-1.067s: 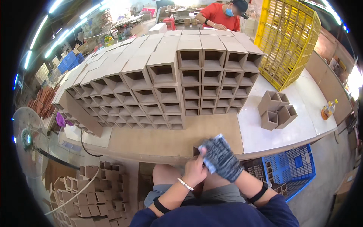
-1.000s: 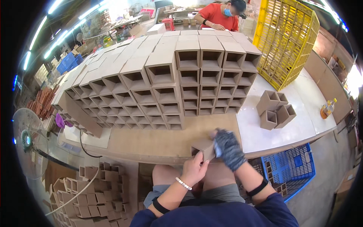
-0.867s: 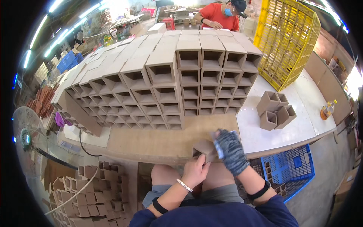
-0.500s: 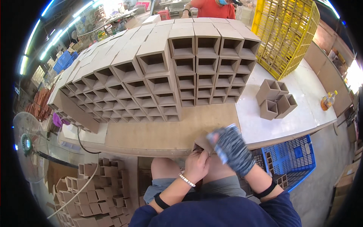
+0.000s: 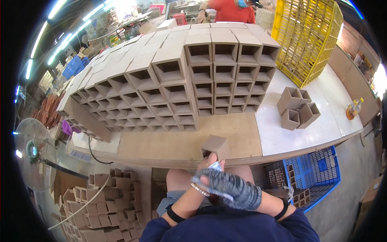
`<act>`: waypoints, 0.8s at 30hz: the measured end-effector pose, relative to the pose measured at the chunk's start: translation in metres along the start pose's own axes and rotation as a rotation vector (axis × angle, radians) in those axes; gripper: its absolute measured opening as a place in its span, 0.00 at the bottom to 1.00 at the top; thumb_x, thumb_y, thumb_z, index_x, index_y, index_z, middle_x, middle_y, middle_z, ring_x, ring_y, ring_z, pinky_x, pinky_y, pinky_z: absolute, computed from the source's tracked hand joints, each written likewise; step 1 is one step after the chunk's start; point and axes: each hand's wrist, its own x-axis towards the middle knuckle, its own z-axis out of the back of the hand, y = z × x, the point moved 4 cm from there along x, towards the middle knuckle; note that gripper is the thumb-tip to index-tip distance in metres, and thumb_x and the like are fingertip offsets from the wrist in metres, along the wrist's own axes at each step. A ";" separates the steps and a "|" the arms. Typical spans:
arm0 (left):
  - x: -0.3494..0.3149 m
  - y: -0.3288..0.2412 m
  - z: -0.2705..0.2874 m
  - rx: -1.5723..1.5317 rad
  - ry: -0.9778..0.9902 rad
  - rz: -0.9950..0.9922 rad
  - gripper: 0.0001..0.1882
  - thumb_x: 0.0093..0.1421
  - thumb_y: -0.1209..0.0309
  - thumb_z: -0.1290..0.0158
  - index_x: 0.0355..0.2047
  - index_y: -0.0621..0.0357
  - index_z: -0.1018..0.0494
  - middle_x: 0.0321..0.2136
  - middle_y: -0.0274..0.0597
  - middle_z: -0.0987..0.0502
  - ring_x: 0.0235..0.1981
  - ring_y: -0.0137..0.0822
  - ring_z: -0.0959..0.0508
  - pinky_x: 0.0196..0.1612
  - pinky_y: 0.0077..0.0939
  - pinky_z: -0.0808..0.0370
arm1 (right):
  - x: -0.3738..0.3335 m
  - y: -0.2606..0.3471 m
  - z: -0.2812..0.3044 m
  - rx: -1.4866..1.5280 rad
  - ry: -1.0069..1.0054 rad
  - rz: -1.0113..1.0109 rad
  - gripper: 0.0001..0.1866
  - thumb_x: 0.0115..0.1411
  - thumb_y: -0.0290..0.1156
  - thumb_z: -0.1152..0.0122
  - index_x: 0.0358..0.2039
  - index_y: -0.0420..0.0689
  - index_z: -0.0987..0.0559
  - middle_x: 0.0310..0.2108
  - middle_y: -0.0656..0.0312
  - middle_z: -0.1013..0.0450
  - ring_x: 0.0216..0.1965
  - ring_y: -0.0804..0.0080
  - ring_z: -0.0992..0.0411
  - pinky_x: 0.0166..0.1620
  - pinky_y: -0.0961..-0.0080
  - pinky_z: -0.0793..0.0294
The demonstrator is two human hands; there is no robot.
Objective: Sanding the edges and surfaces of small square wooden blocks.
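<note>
My left hand, bare with a bead bracelet at the wrist, has its fingers closed at the near open end of a small greyish-brown square box. That box rests at the table's front edge, tilted a little. Over the left hand and wrist crosses my right hand, in a grey knitted glove with bare fingertips. It grips a thin white-and-blue piece, whose kind I cannot make out. Beyond them rises a stack of similar open-ended boxes, several rows high.
Loose boxes stand on the white tabletop at right, near a yellow crate and a bottle. A blue crate is below right. More boxes pile up at lower left beside a fan. A person in red works beyond.
My right hand has swung left and toward me, from beside the box to across my left hand. The box now shows more of its top. The view has shifted slightly.
</note>
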 end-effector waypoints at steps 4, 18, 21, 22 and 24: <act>-0.024 -0.097 -0.053 1.058 0.249 -0.717 0.12 0.43 0.79 0.48 0.30 0.62 0.37 0.19 0.48 0.33 0.23 0.49 0.31 0.26 0.38 0.34 | -0.004 -0.042 0.024 0.107 -0.286 -0.381 0.31 0.44 0.13 0.55 0.54 0.37 0.40 0.51 0.46 0.39 0.54 0.56 0.40 0.56 0.67 0.42; -0.022 -0.109 -0.050 0.879 0.064 -1.014 0.10 0.46 0.75 0.49 0.30 0.65 0.35 0.21 0.51 0.30 0.25 0.51 0.30 0.31 0.38 0.33 | 0.022 0.004 -0.001 -0.077 -0.078 0.016 0.25 0.54 0.22 0.51 0.54 0.41 0.39 0.53 0.49 0.40 0.55 0.54 0.41 0.57 0.65 0.45; -0.013 -0.107 -0.045 1.176 0.055 -0.936 0.12 0.45 0.77 0.51 0.33 0.60 0.31 0.21 0.47 0.27 0.25 0.49 0.27 0.37 0.37 0.32 | 0.017 0.028 -0.009 0.248 0.154 0.208 0.18 0.59 0.23 0.57 0.51 0.41 0.35 0.50 0.50 0.37 0.50 0.55 0.37 0.53 0.70 0.39; -0.016 -0.102 -0.041 1.187 0.045 -0.943 0.12 0.45 0.77 0.51 0.33 0.60 0.31 0.21 0.47 0.27 0.25 0.49 0.27 0.37 0.37 0.32 | 0.025 0.026 -0.004 0.254 0.153 0.222 0.18 0.59 0.23 0.57 0.51 0.41 0.35 0.50 0.50 0.37 0.50 0.55 0.37 0.53 0.70 0.39; -0.007 -0.078 -0.026 0.399 0.093 -0.417 0.11 0.42 0.78 0.51 0.30 0.60 0.32 0.20 0.46 0.28 0.25 0.49 0.28 0.37 0.38 0.33 | 0.033 0.009 0.013 0.172 -0.062 0.016 0.25 0.54 0.23 0.53 0.54 0.43 0.40 0.46 0.49 0.36 0.46 0.51 0.36 0.50 0.61 0.37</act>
